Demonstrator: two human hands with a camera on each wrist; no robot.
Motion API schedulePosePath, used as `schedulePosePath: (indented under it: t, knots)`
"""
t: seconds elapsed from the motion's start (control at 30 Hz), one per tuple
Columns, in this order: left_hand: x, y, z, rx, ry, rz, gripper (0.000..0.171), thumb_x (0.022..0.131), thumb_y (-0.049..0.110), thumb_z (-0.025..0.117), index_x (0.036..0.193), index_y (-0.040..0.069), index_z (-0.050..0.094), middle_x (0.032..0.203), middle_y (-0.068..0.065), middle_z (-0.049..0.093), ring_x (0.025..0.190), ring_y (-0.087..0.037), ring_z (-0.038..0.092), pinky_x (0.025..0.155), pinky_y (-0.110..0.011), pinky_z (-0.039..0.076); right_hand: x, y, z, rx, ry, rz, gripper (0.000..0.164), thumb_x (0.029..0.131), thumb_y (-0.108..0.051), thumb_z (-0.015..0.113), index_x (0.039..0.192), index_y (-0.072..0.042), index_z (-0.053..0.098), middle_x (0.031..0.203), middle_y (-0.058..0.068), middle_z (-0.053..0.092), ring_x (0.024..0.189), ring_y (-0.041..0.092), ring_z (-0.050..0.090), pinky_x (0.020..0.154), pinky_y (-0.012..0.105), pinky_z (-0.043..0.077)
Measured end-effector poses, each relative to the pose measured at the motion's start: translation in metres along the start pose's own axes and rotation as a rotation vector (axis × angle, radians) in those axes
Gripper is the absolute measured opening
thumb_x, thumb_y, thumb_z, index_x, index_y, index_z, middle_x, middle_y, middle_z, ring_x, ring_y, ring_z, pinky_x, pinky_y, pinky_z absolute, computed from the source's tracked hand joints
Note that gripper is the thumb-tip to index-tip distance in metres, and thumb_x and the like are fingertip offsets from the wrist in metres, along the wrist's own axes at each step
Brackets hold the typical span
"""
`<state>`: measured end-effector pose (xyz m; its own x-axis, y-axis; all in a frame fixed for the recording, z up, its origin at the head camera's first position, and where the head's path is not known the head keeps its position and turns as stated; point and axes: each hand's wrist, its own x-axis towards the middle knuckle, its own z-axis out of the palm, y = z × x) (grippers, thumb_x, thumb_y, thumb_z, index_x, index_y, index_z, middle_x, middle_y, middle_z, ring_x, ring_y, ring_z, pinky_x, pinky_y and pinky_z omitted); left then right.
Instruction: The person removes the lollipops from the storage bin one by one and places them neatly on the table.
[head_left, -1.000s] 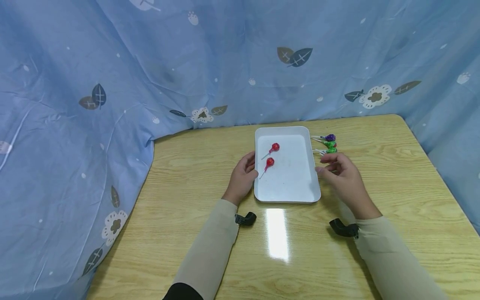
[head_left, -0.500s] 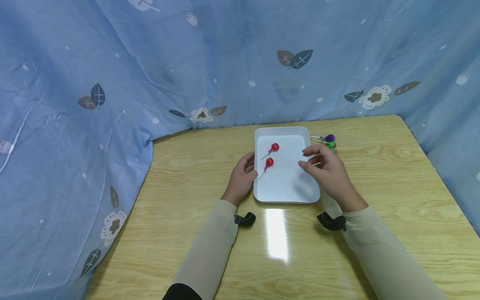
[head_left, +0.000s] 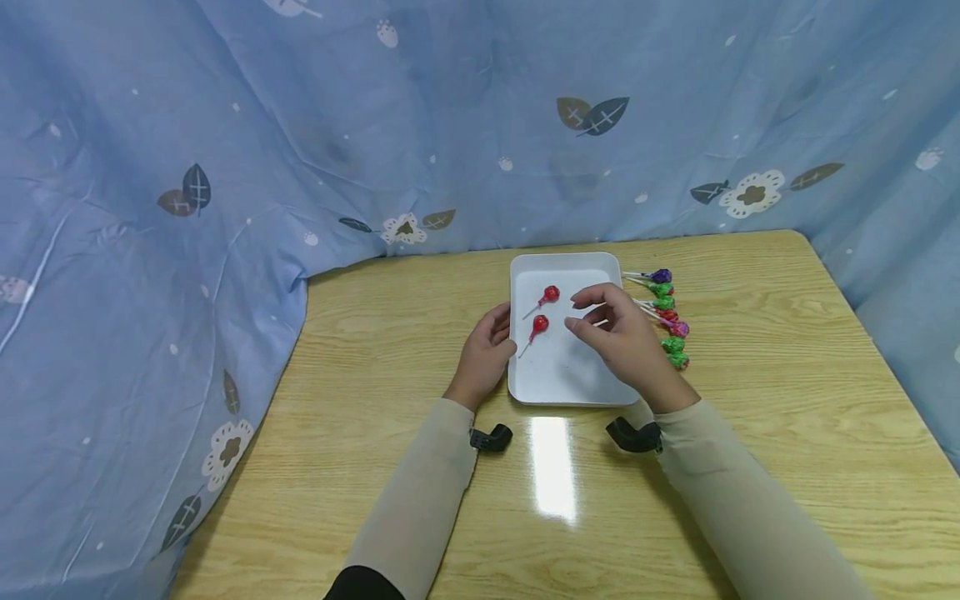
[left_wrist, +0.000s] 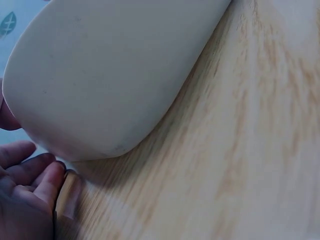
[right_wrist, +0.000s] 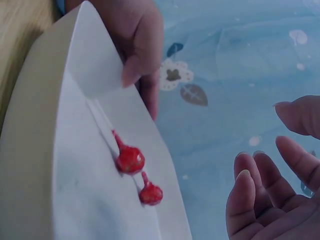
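Observation:
A shallow white tray (head_left: pixel 570 383) lies on the table, with two red-wrapped lollipops (head_left: pixel 540 323) in its left half, sticks toward the lower left. My left hand (head_left: pixel 480 358) holds the tray's left side, thumb over the rim and fingers along the outer wall. Over the tray's right half hovers my right hand (head_left: pixel 622 337), fingers loosely bent and thumb apart from them. The right wrist view shows nothing between the fingers of that right hand (right_wrist: pixel 280 195), and the two red lollipops (right_wrist: pixel 131 160) beyond the near wall.
Just right of the tray lies a column of several wrapped lollipops (head_left: pixel 663 304), purple, green, red and pink, partly covered by the right hand and forearm. The wooden table (head_left: pixel 390 333) meets a blue patterned curtain (head_left: pixel 465 125) at the back and sides.
My right hand has moved left, from beside the lollipops at the tray's right edge to over the tray, uncovering more of them. The left hand, tray and two red lollipops have stayed put.

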<state>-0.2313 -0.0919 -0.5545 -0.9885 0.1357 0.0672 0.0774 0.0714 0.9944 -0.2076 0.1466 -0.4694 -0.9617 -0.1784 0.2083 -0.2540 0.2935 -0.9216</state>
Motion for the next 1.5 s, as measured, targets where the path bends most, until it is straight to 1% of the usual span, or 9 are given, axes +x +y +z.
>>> schedulePosePath:
  t: [0.2, 0.37, 0.53, 0.6, 0.77, 0.9, 1.03, 1.3, 1.5]
  knots:
    - [0.0, 0.0, 0.001, 0.008, 0.01, -0.019, 0.064, 0.1, -0.005, 0.055, 0.163, 0.005, 0.048, 0.158, -0.01, 0.055, 0.139, -0.018, 0.057, 0.113, -0.031, 0.048, 0.008, -0.01, 0.006, 0.005, -0.01, -0.026, 0.03, 0.105, -0.02, 0.075, 0.128, -0.004, 0.066, 0.128, 0.014, 0.065, 0.102, 0.027, 0.064, 0.088, 0.038, 0.054]
    - [0.0, 0.0, 0.0, 0.01, 0.012, -0.024, 0.064, 0.1, -0.003, 0.055, 0.163, 0.006, 0.048, 0.158, -0.009, 0.056, 0.138, -0.017, 0.058, 0.113, -0.032, 0.049, 0.019, -0.011, 0.012, 0.012, -0.024, 0.022, 0.032, 0.105, -0.022, 0.075, 0.129, -0.004, 0.065, 0.131, 0.015, 0.064, 0.104, 0.028, 0.063, 0.087, 0.04, 0.055]
    - [-0.001, 0.0, -0.001, 0.011, 0.007, -0.019, 0.064, 0.101, -0.002, 0.055, 0.164, 0.005, 0.047, 0.158, -0.008, 0.056, 0.139, -0.016, 0.057, 0.113, -0.03, 0.049, 0.031, -0.005, 0.018, 0.051, -0.052, 0.074, 0.035, 0.105, -0.021, 0.075, 0.13, 0.001, 0.064, 0.131, 0.019, 0.062, 0.102, 0.03, 0.061, 0.084, 0.039, 0.054]
    - [0.0, 0.0, -0.002, 0.012, 0.005, -0.015, 0.064, 0.1, -0.002, 0.055, 0.164, 0.005, 0.047, 0.158, -0.008, 0.056, 0.139, -0.016, 0.057, 0.113, -0.03, 0.048, 0.035, -0.002, 0.021, 0.063, -0.061, 0.078, 0.037, 0.104, -0.022, 0.076, 0.13, 0.002, 0.064, 0.13, 0.02, 0.062, 0.1, 0.031, 0.061, 0.082, 0.039, 0.053]
    - [0.0, 0.0, -0.003, 0.008, 0.003, -0.014, 0.064, 0.1, -0.002, 0.055, 0.163, 0.006, 0.047, 0.157, -0.008, 0.056, 0.14, -0.018, 0.056, 0.114, -0.031, 0.048, 0.044, 0.003, 0.028, 0.062, -0.066, 0.105, 0.033, 0.104, -0.023, 0.076, 0.129, -0.003, 0.065, 0.124, 0.016, 0.063, 0.098, 0.031, 0.06, 0.08, 0.04, 0.051]
    - [-0.001, 0.0, -0.002, -0.001, -0.001, -0.014, 0.064, 0.1, -0.002, 0.055, 0.163, 0.007, 0.048, 0.157, -0.008, 0.057, 0.139, -0.02, 0.057, 0.114, -0.034, 0.049, 0.048, 0.008, 0.035, 0.059, -0.089, 0.161, 0.035, 0.103, -0.019, 0.076, 0.131, -0.001, 0.064, 0.124, 0.017, 0.061, 0.096, 0.029, 0.062, 0.077, 0.038, 0.051]
    - [0.0, 0.0, -0.001, -0.011, -0.006, -0.013, 0.064, 0.1, -0.002, 0.055, 0.163, 0.008, 0.049, 0.156, -0.007, 0.057, 0.139, -0.021, 0.057, 0.114, -0.035, 0.049, 0.05, 0.015, 0.038, 0.046, -0.125, 0.183, 0.037, 0.102, -0.016, 0.076, 0.133, 0.001, 0.064, 0.126, 0.018, 0.06, 0.094, 0.03, 0.064, 0.074, 0.039, 0.052]
    - [0.0, 0.0, 0.0, 0.012, -0.004, -0.03, 0.064, 0.102, -0.001, 0.055, 0.164, 0.009, 0.048, 0.157, -0.004, 0.056, 0.139, -0.015, 0.057, 0.113, -0.031, 0.049, 0.055, 0.035, 0.037, 0.055, -0.119, 0.241, 0.033, 0.103, -0.014, 0.075, 0.131, 0.0, 0.065, 0.132, 0.019, 0.061, 0.098, 0.031, 0.06, 0.078, 0.042, 0.051]
    - [0.001, 0.0, -0.001, 0.004, -0.002, -0.021, 0.064, 0.101, -0.002, 0.055, 0.164, 0.008, 0.047, 0.157, -0.006, 0.056, 0.139, -0.017, 0.057, 0.114, -0.033, 0.048, 0.058, 0.044, 0.039, 0.054, -0.181, 0.26, 0.033, 0.102, -0.013, 0.075, 0.132, -0.001, 0.067, 0.136, 0.016, 0.06, 0.098, 0.031, 0.062, 0.078, 0.044, 0.054]
